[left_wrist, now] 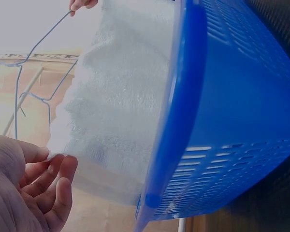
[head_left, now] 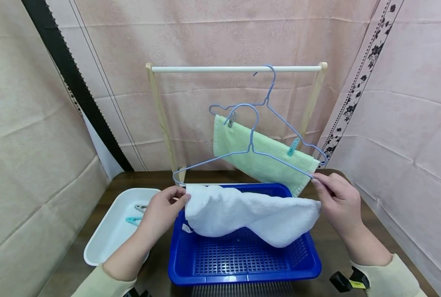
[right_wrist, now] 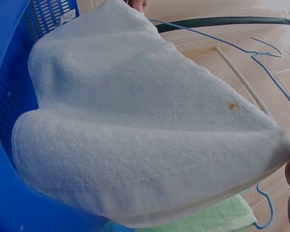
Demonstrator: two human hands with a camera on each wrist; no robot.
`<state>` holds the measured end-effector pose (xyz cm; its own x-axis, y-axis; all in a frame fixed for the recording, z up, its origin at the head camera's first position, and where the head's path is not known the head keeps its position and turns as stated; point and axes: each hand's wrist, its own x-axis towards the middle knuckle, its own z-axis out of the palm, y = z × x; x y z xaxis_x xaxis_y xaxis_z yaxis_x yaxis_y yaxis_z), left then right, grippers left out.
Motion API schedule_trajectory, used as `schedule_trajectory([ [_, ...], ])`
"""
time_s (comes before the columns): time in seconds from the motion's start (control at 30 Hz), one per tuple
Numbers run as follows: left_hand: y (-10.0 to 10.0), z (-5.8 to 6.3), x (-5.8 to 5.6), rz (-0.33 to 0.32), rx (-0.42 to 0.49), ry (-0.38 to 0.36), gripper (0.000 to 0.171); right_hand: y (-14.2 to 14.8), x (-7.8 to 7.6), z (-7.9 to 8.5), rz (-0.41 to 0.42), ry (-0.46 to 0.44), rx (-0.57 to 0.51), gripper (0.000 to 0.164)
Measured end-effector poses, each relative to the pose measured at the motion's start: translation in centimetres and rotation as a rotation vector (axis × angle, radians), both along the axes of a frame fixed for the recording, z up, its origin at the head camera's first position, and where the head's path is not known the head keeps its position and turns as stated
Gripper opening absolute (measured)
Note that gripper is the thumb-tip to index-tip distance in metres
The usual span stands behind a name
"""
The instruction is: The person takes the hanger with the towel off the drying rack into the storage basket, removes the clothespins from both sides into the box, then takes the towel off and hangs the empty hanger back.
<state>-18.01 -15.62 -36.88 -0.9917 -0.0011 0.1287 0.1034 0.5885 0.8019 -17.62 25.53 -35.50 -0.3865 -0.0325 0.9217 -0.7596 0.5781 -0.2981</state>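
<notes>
A white towel [head_left: 250,210] spans between my two hands, its lower part sagging over the blue basket [head_left: 242,278]. My left hand [head_left: 164,208] pinches its upper left corner between thumb and fingers; the left end of a blue wire hanger [head_left: 213,159] is right at those fingertips. On the other side, my right hand [head_left: 337,200] pinches the hanger's right end together with the towel's right corner [right_wrist: 282,140]. This hanger's hook points up, off the rail. A small orange-brown mark [right_wrist: 232,106] shows on the towel in the right wrist view.
Behind, a rack with a white rail [head_left: 205,69] carries a second blue hanger [head_left: 279,117]. A light green towel [head_left: 257,152] hangs there, held by a grey clip [head_left: 232,119] and a teal clip [head_left: 293,147]. At left, a white tray [head_left: 105,231] contains clothespins [head_left: 133,220].
</notes>
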Motion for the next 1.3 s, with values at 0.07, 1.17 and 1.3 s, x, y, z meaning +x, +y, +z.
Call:
schedule_trajectory([
  [0.07,0.0,0.0,0.1,0.001,-0.001,-0.003,0.02,0.0,0.0,0.0,-0.004,-0.002,0.0,0.02],
  [1.17,0.6,-0.9,1.7,-0.031,0.008,-0.052,0.01,-0.1,-0.4,-0.3,-0.019,0.055,-0.028,0.013],
  [1.3,0.6,-1.0,1.9,-0.048,-0.003,-0.062,0.006,-0.1,-0.4,-0.3,-0.027,0.056,-0.025,0.014],
])
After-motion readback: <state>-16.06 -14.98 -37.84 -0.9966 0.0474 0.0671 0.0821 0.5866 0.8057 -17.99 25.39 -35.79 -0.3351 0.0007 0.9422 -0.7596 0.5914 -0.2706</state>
